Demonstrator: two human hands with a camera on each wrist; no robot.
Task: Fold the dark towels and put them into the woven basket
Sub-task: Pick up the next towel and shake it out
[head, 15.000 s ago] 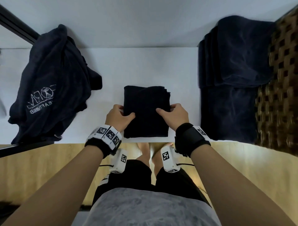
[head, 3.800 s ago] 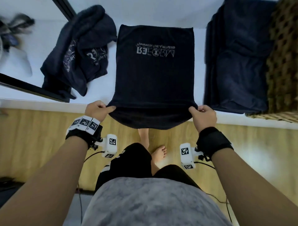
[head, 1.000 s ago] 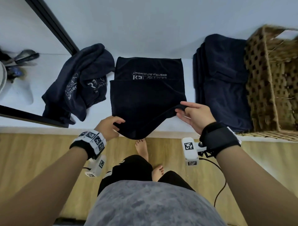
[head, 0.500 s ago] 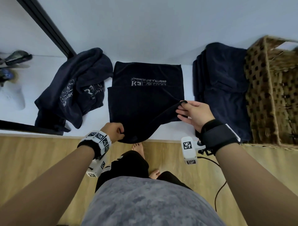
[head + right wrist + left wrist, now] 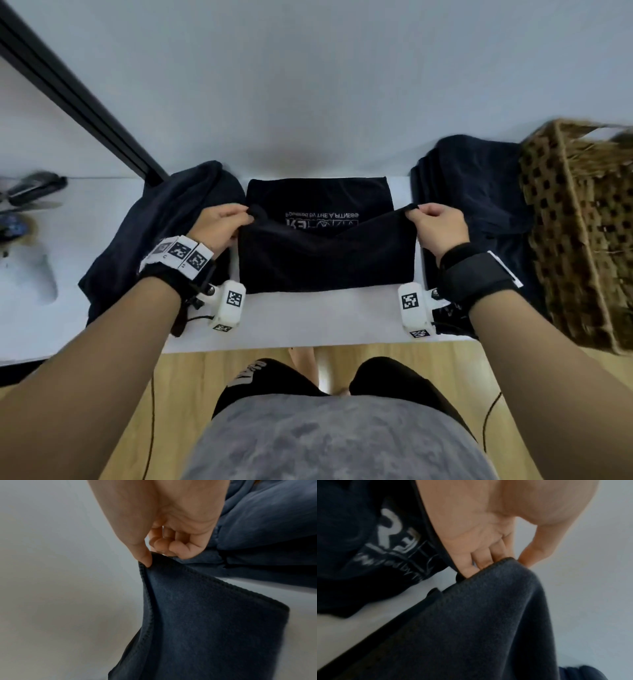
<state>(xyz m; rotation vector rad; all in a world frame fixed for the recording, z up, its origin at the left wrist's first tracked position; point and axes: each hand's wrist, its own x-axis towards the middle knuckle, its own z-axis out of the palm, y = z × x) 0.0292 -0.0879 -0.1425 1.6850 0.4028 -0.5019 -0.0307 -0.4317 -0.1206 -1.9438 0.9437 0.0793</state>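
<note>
The towel (image 5: 325,253) lies on the white shelf (image 5: 308,318), between a loose pile (image 5: 161,233) and a folded stack (image 5: 479,205) beside the basket (image 5: 582,233). The left hand (image 5: 219,226) and right hand (image 5: 436,228) each pinch 1 near corner, lifted over the printed half. To fold well, I'd carry both corners level to the far edge, keep the hem taut so the sagging middle flattens, match the corners, then release and smooth.

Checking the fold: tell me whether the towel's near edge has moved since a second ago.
Yes. The hands lifted the towel's near edge from the table edge toward the wall.
</note>
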